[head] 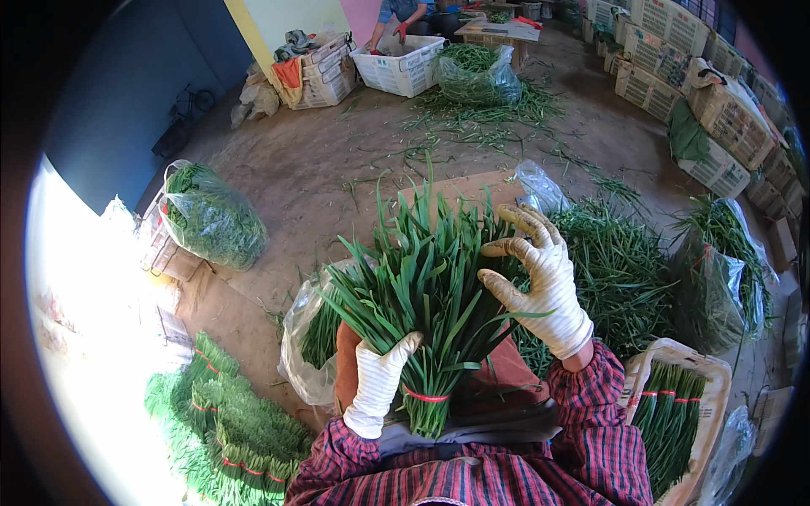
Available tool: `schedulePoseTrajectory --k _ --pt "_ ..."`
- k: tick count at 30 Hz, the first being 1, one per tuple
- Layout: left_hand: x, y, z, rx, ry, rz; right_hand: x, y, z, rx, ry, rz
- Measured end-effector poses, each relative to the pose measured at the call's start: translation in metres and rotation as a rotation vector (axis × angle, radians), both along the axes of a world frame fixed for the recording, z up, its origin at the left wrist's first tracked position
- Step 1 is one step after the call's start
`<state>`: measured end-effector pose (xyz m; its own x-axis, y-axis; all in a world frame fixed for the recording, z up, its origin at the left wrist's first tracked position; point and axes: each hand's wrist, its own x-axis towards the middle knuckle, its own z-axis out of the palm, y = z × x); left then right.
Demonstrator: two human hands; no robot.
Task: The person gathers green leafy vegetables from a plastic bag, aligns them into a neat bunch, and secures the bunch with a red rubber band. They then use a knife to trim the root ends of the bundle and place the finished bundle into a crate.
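A large bunch of green garlic chives [421, 291] stands upright above my lap, its leaf tips fanned out away from me. Near the cut ends, a red band [426, 396] circles the stems. My left hand [383, 373], in a white striped glove, grips the bunch from the left side, just above that band. With fingers curved and apart, my right hand [538, 278] hovers at the leaves' right edge and holds nothing; its glove is stained brown at the fingertips. One loose blade [531, 314] sticks out past the right wrist.
Loose greens [607, 272] are heaped at the right, beside a crate of banded bunches [671, 411]. More banded bunches [247, 430] lie at lower left. A filled plastic bag [215, 215] stands left. Stacked crates [658, 57] line the right wall. A person [405, 19] works at a white crate [405, 69].
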<state>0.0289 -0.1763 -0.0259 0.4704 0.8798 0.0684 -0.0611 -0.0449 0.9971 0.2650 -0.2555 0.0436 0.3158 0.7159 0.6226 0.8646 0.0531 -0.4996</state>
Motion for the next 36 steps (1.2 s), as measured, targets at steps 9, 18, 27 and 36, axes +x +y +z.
schedulePoseTrajectory --k 9,18,27,36 --pt "-0.001 -0.001 -0.001 -0.009 0.021 0.010 0.009 0.002 -0.013 -0.062 0.095 0.069" --pt "-0.002 0.001 -0.001 0.031 0.017 0.010 0.012 -0.002 -0.022 -0.054 0.275 0.188" --pt "0.002 -0.001 0.005 0.034 0.002 0.035 0.016 0.006 -0.027 -0.064 0.323 0.258" --pt "0.000 0.002 0.001 0.010 0.035 0.016 0.012 0.003 -0.028 -0.093 0.463 0.263"
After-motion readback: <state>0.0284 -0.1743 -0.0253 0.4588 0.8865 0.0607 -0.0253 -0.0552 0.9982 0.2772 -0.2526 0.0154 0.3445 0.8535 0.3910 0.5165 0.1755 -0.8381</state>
